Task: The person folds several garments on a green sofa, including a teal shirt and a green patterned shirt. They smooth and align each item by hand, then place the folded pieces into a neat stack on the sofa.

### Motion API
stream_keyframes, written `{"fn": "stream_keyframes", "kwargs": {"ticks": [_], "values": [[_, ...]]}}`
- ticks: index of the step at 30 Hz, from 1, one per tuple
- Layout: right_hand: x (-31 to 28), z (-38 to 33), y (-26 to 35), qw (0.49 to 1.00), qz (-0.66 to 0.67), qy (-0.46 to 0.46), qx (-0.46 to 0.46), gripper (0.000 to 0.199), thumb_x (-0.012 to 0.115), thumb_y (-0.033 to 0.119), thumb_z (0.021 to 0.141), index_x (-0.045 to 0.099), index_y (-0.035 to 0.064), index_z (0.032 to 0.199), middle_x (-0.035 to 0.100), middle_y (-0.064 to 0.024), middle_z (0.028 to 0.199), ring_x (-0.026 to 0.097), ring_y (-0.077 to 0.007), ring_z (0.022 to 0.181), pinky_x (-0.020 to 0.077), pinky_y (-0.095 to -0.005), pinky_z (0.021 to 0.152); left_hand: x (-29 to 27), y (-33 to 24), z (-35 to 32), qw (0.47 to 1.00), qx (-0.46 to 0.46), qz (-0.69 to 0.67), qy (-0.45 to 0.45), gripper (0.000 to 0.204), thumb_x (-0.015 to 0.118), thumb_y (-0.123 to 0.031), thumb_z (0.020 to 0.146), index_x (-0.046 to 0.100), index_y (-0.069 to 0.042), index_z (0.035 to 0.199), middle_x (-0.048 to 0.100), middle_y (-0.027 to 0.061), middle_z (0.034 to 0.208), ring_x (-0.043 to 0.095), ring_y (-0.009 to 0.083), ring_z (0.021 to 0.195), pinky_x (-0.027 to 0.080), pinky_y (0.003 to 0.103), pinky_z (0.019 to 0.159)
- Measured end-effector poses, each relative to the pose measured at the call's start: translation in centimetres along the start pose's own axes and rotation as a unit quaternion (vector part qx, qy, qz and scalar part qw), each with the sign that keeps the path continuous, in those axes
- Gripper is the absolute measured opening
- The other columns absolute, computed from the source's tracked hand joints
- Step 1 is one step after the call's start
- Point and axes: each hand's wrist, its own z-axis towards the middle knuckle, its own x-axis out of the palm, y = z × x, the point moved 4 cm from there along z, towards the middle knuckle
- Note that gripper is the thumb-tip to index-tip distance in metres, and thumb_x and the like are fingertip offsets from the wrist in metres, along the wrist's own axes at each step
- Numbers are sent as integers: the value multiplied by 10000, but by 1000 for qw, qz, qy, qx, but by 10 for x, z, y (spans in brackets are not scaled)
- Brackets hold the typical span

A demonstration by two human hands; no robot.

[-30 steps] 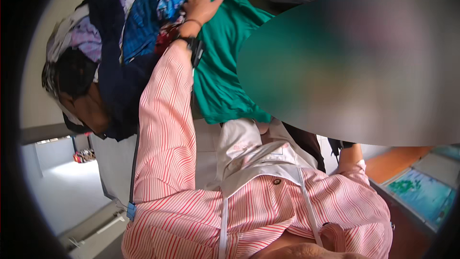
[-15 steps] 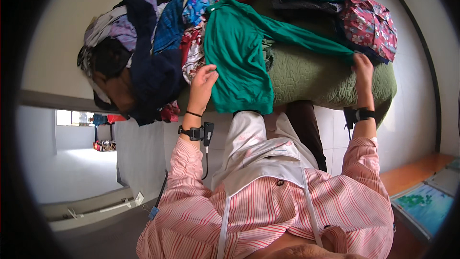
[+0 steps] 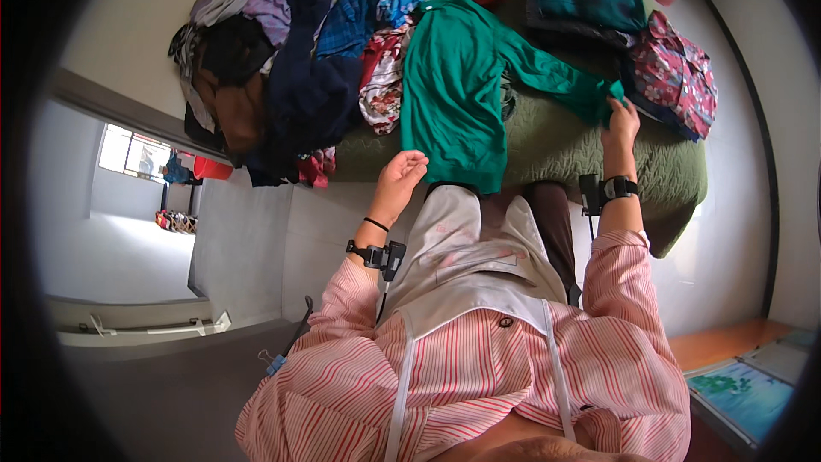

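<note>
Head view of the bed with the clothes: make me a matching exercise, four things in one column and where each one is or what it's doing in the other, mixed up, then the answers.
Things:
1. green long-sleeved shirt
2. right hand
3. left hand
4. heap of mixed clothes

Places or states:
A. piled at the left end of the bed
B. open, just off the shirt's lower hem
C. spread flat on the green cover
D. gripping the end of the shirt's sleeve

Pairs: 1-C, 2-D, 3-B, 4-A
</note>
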Motion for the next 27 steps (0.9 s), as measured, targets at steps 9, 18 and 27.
{"fn": "stream_keyframes", "kwargs": {"ticks": [9, 18, 27], "values": [[215, -212, 143, 729, -247, 422, -478, 435, 616, -91, 656, 666, 61, 1061, 641, -130, 969, 633, -308, 939, 515, -342, 843, -65, 40, -35, 991, -50, -40, -115, 199, 612, -138, 943, 618, -49, 1122, 675, 12, 1034, 615, 86, 863, 486, 236, 747], [125, -242, 28, 615, -505, 471, -381, 465, 706, 96, 739, 597, 84, 1191, 611, -126, 1137, 586, -340, 1059, 515, -410, 869, -77, 85, -50, 949, 108, 257, -146, 450, 692, -118, 844, 538, -75, 1264, 651, 73, 1155, 632, 197, 965, 514, 316, 800], [52, -227, -70, 839, -409, 302, 195, 412, 731, 370, 853, 659, 66, 1122, 618, 4, 919, 560, -119, 825, 460, -299, 700, -62, 127, 15, 980, 41, 91, -172, 679, 823, -309, 763, 490, 20, 1254, 620, 190, 1163, 624, 263, 1025, 511, 367, 877]]}}
